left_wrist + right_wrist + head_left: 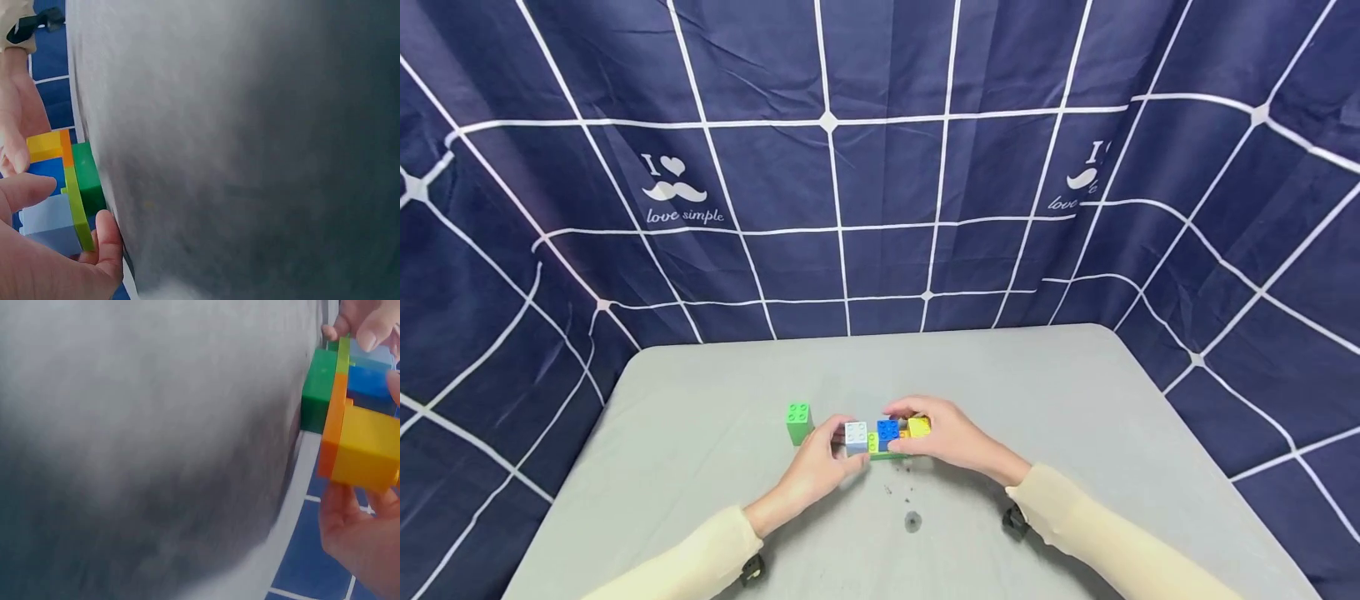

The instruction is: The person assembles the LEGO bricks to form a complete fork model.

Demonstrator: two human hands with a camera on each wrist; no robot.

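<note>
Both hands are at a small stack of toy building bricks. At its bottom is a green brick [319, 390], under a lime plate [78, 215] and an orange plate [334, 425]. A light blue-grey brick [856, 442], a blue brick [888, 430] and a yellow brick [367, 449] sit on top in a row. My left hand [816, 468] grips the light blue-grey end, thumb on the near side. The right hand [951, 437] pinches the blue brick between thumb and forefinger. Its other fingers lie by the yellow brick, partly hidden.
A taller green brick [800, 425] stands apart, left of the stack, close to the left hand. The grey table [715, 467] has dark spots in front of the stack. A dark blue curtain [887, 175] with white lines hangs behind and at both sides.
</note>
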